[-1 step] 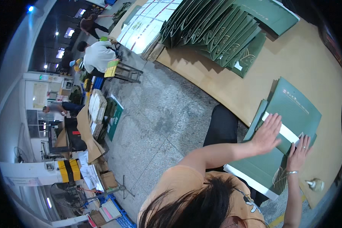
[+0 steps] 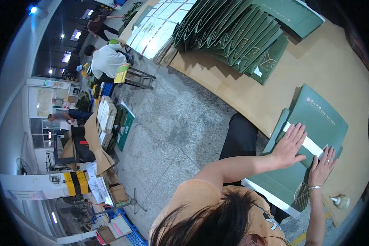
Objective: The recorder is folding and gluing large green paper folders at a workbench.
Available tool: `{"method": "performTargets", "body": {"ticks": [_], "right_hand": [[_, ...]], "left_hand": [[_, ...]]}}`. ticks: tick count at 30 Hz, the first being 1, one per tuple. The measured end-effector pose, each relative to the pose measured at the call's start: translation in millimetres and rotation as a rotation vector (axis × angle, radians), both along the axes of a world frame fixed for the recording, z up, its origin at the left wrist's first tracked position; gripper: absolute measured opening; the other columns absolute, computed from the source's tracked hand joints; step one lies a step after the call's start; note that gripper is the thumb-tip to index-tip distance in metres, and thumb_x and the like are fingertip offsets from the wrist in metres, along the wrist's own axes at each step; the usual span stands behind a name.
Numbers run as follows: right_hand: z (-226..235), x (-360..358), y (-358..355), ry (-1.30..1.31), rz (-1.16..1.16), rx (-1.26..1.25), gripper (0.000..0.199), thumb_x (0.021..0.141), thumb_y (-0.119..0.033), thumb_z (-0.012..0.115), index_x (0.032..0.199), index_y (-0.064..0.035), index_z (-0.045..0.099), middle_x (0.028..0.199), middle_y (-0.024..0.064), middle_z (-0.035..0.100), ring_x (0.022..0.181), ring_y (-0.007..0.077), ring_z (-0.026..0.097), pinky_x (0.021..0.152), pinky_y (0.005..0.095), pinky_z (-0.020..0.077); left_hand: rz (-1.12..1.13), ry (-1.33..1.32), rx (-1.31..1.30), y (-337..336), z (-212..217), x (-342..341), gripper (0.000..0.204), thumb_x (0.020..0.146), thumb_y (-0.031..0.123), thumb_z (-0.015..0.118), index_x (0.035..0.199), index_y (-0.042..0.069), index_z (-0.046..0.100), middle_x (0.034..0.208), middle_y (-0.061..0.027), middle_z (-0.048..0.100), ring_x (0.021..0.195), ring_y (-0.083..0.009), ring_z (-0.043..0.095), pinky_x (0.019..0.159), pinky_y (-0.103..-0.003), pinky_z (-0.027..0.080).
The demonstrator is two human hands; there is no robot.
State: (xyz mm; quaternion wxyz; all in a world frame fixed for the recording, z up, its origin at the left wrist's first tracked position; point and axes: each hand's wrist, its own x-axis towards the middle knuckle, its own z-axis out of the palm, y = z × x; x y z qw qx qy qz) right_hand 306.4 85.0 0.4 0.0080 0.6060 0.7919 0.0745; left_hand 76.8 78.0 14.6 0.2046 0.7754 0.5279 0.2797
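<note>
Flat on the table in front of me lies a green card piece, like an unfolded paper bag, with gold line patterns and a white strip across its middle. My left hand rests flat over the strip's left part, fingers stretched out. At the strip's right end my right hand presses down with its fingers extended, wearing a ring and a bracelet. Nearer to me, a second green panel with a white edge reaches past the table's edge. What lies under my palms is hidden.
A row of pleated green bags stands at the far side of the table. A small white bottle with a nozzle is near the right corner. Left of the table is grey floor, with a seated person farther off.
</note>
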Motion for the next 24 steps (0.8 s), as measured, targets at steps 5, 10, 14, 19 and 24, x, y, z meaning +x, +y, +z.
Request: {"method": "performTargets", "body": {"ticks": [5,10,14,19,24], "right_hand": [[-2.2,-11.5,11.4,0.066,0.045,0.104,0.066,0.097,-0.038,0.040,0.148,-0.0019,0.020,0.156,0.0182,0.015,0.145,0.0305,0.012,0.117,0.0463,0.0078],[-15.7,-3.6,15.4,0.059,0.058,0.133,0.065,0.097,-0.037,0.037,0.149,-0.0024,0.019,0.156,0.0181,0.014,0.145,0.0300,0.010,0.118,0.0446,0.0075],[-37.1,5.5,13.4,-0.041,0.048,0.136,0.063,0.097,-0.035,0.033,0.149,-0.0031,0.019,0.157,0.0171,0.011,0.146,0.0289,0.007,0.118,0.0429,0.0069],[-26.8,-2.1,12.8,-0.044,0.096,0.257,0.065,0.097,-0.038,0.032,0.149,-0.0032,0.018,0.157,0.0175,0.010,0.146,0.0290,0.007,0.118,0.0418,0.0070],[2.4,-17.9,13.5,0.002,-0.119,-0.149,0.068,0.092,-0.034,0.050,0.145,0.0022,0.025,0.154,0.0213,0.018,0.143,0.0343,0.015,0.116,0.0441,0.0162]], "left_hand": [[-0.003,0.222,-0.089,9.8,4.3,1.2,0.089,0.085,0.055,0.053,0.142,-0.008,0.028,0.152,-0.0270,0.015,0.144,-0.0399,0.005,0.117,-0.051,0.000],[0.051,0.389,0.034,11.1,-4.8,61.3,0.082,0.086,0.046,0.052,0.143,-0.008,0.025,0.153,-0.0268,0.012,0.144,-0.0409,0.003,0.116,-0.053,0.001],[-0.211,-0.234,-0.167,7.0,12.4,72.2,0.079,0.085,0.031,0.052,0.144,-0.009,0.019,0.153,-0.0274,0.010,0.144,-0.0412,0.003,0.116,-0.053,0.000],[-0.312,-0.254,-0.239,8.8,23.5,65.1,0.080,0.084,0.029,0.054,0.145,-0.009,0.017,0.153,-0.0263,0.012,0.144,-0.0408,0.004,0.116,-0.054,0.000],[-0.127,-0.046,0.061,31.7,16.4,5.1,0.079,0.084,0.034,0.058,0.143,-0.007,0.025,0.152,-0.0255,0.016,0.143,-0.0416,0.006,0.115,-0.056,0.002]]}}
